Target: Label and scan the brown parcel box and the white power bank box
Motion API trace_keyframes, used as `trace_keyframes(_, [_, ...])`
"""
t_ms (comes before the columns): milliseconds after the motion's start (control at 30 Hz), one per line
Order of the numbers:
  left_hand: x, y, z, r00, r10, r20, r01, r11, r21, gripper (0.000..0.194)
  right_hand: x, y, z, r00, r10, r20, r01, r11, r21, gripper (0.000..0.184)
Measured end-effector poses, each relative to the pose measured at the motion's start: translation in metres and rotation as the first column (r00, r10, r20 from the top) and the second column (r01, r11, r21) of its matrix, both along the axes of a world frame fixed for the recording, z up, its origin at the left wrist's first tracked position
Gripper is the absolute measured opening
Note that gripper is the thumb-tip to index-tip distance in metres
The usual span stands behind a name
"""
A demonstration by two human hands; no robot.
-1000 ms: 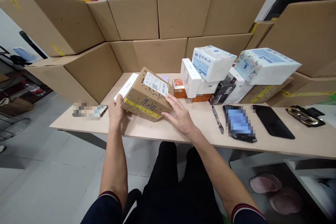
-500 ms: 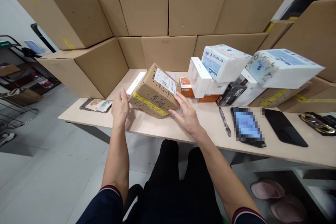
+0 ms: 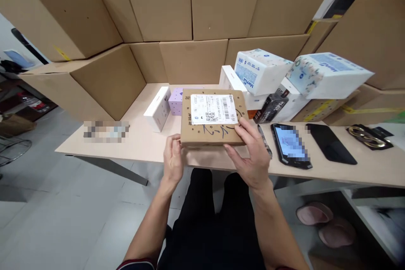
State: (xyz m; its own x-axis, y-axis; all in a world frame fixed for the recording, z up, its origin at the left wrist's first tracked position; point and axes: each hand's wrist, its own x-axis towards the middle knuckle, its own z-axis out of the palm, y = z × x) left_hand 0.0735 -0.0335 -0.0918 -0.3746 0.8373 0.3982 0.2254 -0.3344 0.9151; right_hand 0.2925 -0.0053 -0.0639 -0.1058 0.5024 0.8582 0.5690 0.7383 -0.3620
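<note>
Now | parcel, label up | my left hand and right hand clasp its near corners | hold level, thumbs off barcode label | pen just beyond right hand

Bare forearms, dark red-trimmed sleeves, black trousers

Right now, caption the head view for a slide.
Both hands, left hand and right hand, hold a labelled cardboard parcel over the table edge, beside a pen and phone.

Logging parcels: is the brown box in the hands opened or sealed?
Looks sealed: the cardboard parcel shows an unbroken labelled top, no raised flaps; its other faces are hidden.
</note>
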Motion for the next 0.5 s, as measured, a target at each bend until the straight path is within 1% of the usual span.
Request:
trace_keyframes(33, [0.006,-0.002,-0.005,0.999,-0.031,-0.026,0.031,0.999,-0.031,0.046,0.005,-0.005,0.0,0.999,-0.032,0.018,0.032,0.999,-0.001,0.064])
trace_keyframes(67, [0.011,-0.002,-0.01,0.998,-0.033,-0.061,0.029,0.998,-0.056,0.046,0.009,-0.008,-0.001,0.998,-0.052,0.038,0.052,0.999,-0.007,0.064])
trace_keyframes(133, [0.016,-0.002,-0.015,0.989,0.014,-0.146,-0.025,0.997,-0.076,0.047,0.013,-0.01,-0.004,0.996,-0.063,0.065,0.065,0.998,-0.024,0.063])
trace_keyframes(233, [0.014,0.002,-0.018,0.968,0.078,-0.24,-0.095,0.994,-0.062,0.05,0.011,-0.006,-0.007,0.996,-0.061,0.069,0.064,0.997,-0.04,0.063])
trace_keyframes(333, [0.008,0.003,-0.021,0.973,0.099,-0.208,-0.108,0.994,-0.029,0.051,0.006,-0.003,-0.007,0.997,-0.046,0.053,0.05,0.997,-0.058,0.061])
trace_keyframes(433, [0.002,0.001,-0.024,0.97,0.162,-0.183,-0.164,0.987,0.008,0.05,-0.002,-0.002,-0.008,0.999,-0.017,0.035,0.019,0.998,-0.066,0.063])
trace_keyframes(500, [-0.002,0.001,-0.025,0.965,0.179,-0.194,-0.183,0.983,-0.006,0.049,-0.006,-0.002,-0.012,1.0,-0.013,-0.002,0.012,0.996,-0.088,0.066])
